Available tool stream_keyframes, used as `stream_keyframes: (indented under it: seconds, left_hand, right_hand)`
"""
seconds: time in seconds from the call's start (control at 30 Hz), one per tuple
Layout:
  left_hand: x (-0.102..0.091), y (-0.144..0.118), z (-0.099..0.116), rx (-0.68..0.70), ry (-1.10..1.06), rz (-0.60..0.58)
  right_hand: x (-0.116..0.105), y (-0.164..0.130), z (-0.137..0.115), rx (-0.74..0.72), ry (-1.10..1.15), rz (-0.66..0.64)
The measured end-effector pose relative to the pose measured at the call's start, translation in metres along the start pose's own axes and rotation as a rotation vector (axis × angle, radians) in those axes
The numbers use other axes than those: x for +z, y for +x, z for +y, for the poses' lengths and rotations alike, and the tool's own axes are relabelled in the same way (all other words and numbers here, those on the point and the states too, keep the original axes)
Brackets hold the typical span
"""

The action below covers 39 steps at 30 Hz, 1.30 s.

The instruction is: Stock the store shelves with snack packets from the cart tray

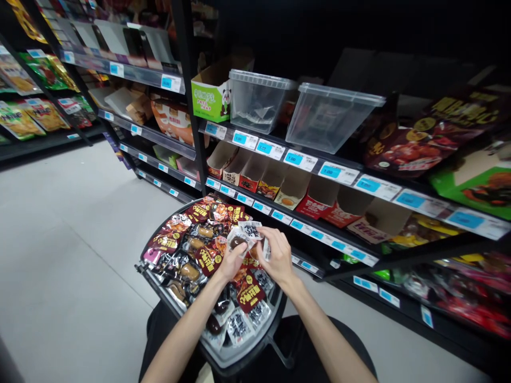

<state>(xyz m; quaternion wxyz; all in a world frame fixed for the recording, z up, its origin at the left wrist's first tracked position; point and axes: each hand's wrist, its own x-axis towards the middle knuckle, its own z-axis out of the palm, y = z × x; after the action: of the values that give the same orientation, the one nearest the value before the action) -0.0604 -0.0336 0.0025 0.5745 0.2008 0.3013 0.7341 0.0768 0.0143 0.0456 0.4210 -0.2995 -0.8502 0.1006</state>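
Observation:
My left hand (232,261) pinches a small clear-and-white snack packet (237,242) with a dark brown, egg-like piece inside. Close beside it, my right hand (278,256) is closed on the edge of a white packet with black lettering (249,229). The two packets overlap, and I cannot tell whether more are tucked under my right fingers. Below both hands is a grey tub (229,357) heaped with mixed snack packets. Among them lie maroon packets (250,290), black packets with a tan piece showing (189,271), and white packets with black lettering (238,325).
Black store shelving (399,199) with blue-and-white price labels runs along the right. It holds two clear plastic bins (333,117), a green panda box (209,101) and a row of small open cartons (293,191). Pale floor (80,239) lies to the left, with bagged snacks (24,117) shelved beyond.

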Motion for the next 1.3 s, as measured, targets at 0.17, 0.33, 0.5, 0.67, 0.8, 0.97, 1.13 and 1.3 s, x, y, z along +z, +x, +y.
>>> stream_keyframes:
  seconds: [0.17,0.33,0.5,0.67,0.8,0.97,1.13,1.3]
  left_hand:
    - [-0.001,0.000,0.001,-0.043,-0.052,0.068]
    - [-0.001,0.001,0.009,-0.069,-0.072,0.056]
    - [0.004,-0.002,0.013,-0.074,-0.052,-0.020]
    - [0.006,-0.004,0.016,-0.128,-0.099,0.019]
    - [0.003,-0.004,0.019,-0.146,-0.138,0.072]
    - [-0.003,-0.001,0.017,-0.141,-0.081,0.058]
    - [-0.005,0.001,0.017,-0.121,-0.063,0.050]
    - [-0.004,0.000,0.016,-0.130,-0.047,0.038]
  right_hand:
    - [0.000,0.005,-0.005,0.422,0.348,0.004]
    - [-0.003,0.020,-0.003,1.017,1.029,0.106]
    - [-0.003,0.022,0.004,1.369,1.435,0.203]
    - [-0.001,0.024,0.004,1.403,1.371,0.274]
    - [-0.005,0.029,0.000,1.387,1.345,0.263]
    - [-0.010,0.031,-0.001,1.217,1.338,0.324]
    - [-0.010,0.029,0.004,1.122,1.309,0.315]
    - [-0.006,0.027,0.008,1.167,1.289,0.357]
